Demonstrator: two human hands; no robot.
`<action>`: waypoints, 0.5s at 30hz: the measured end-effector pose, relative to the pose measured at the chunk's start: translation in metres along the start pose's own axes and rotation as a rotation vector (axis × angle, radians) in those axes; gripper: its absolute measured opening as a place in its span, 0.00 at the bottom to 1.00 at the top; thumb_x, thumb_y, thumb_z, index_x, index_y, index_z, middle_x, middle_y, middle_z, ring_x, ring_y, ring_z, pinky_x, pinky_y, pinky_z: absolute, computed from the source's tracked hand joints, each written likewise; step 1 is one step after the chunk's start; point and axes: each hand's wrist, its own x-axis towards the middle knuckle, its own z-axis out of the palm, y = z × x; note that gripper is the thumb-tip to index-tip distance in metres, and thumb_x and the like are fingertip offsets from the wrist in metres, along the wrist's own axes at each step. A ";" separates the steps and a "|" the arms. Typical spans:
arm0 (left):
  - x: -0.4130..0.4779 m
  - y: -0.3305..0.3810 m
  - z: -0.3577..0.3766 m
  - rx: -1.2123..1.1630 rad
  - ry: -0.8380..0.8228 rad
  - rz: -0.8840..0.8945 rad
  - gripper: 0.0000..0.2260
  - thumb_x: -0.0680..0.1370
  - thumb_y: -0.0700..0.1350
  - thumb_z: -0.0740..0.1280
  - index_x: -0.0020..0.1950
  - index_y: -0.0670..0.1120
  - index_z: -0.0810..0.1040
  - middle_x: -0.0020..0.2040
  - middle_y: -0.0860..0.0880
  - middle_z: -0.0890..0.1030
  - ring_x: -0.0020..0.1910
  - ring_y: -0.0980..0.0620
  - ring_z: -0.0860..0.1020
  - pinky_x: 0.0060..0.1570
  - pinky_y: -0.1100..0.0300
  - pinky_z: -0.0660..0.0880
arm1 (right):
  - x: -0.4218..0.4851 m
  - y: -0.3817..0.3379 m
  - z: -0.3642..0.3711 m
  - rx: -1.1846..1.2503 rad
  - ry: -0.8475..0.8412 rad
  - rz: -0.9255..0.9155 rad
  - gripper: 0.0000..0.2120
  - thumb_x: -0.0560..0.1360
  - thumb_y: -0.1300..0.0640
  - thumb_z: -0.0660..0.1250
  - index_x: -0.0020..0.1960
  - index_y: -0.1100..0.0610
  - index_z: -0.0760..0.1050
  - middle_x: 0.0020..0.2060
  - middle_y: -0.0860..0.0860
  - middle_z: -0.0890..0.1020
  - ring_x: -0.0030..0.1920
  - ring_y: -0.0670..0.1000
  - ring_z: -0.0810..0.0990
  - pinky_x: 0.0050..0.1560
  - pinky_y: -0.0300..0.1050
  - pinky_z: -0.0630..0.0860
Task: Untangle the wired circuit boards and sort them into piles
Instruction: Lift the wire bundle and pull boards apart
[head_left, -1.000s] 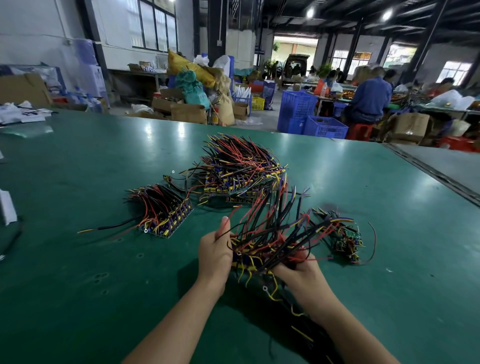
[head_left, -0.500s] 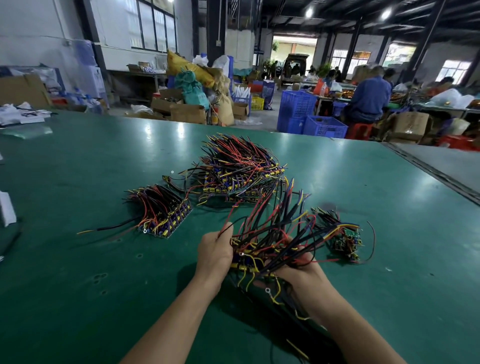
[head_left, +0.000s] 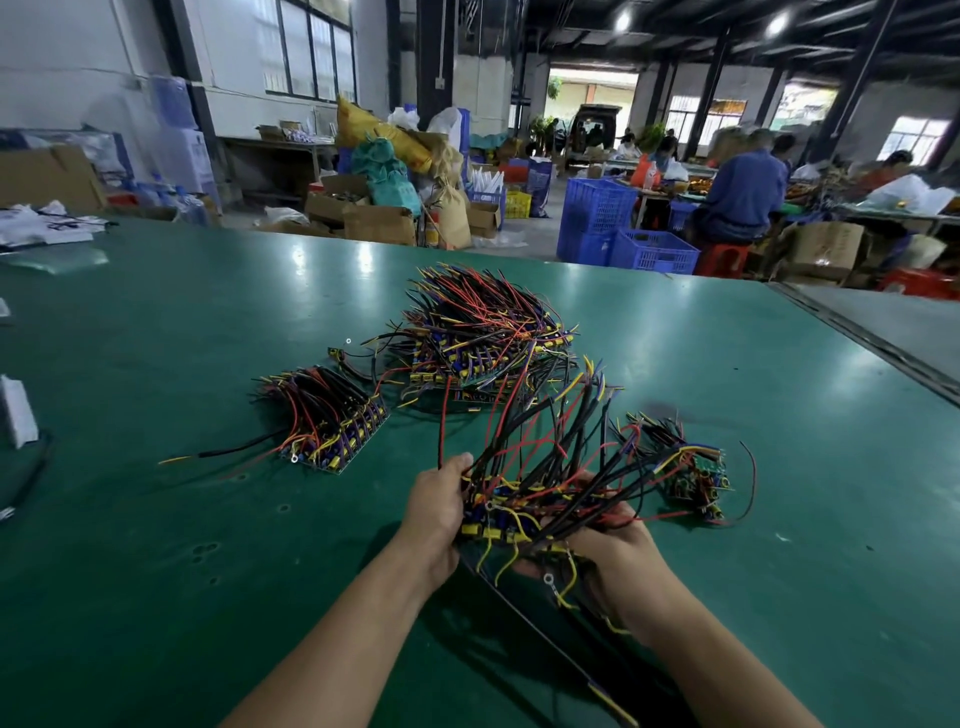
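Your left hand and right hand both grip the bundle of wired boards in the lower centre of the frame, held above the green surface.

Left fingers are curled round the bundle's left edge. Right fingers are curled under its right side and largely hidden by wires. The boards sit between your two hands. Black, red and yellow wires fan upward and to the right.

Three piles rest on the surface:
- The left pile is left of centre, well apart from your hands.
- The far pile is at centre, beyond the bundle.
- The right pile is just right of your right hand; contact cannot be told.

Loose wires hang from the bundle toward the lower edge.
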 end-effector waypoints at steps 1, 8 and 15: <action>-0.001 -0.001 -0.001 -0.013 -0.002 -0.002 0.14 0.82 0.47 0.58 0.45 0.40 0.78 0.32 0.43 0.80 0.25 0.46 0.78 0.22 0.58 0.76 | 0.000 0.000 -0.001 0.004 0.003 0.005 0.19 0.64 0.50 0.81 0.49 0.58 0.83 0.49 0.59 0.85 0.50 0.61 0.85 0.49 0.57 0.81; -0.007 -0.001 0.001 -0.118 -0.099 -0.008 0.20 0.80 0.41 0.59 0.31 0.43 0.80 0.31 0.43 0.80 0.27 0.45 0.79 0.25 0.55 0.77 | 0.001 0.008 0.001 0.098 0.070 0.025 0.08 0.67 0.68 0.70 0.45 0.63 0.83 0.43 0.61 0.85 0.43 0.60 0.85 0.41 0.53 0.82; -0.002 0.005 -0.006 -0.172 -0.091 0.022 0.15 0.80 0.47 0.62 0.34 0.48 0.73 0.26 0.51 0.72 0.24 0.52 0.70 0.26 0.61 0.68 | 0.001 -0.007 0.007 0.112 0.149 0.011 0.11 0.66 0.77 0.65 0.36 0.65 0.82 0.34 0.63 0.83 0.29 0.57 0.83 0.30 0.46 0.79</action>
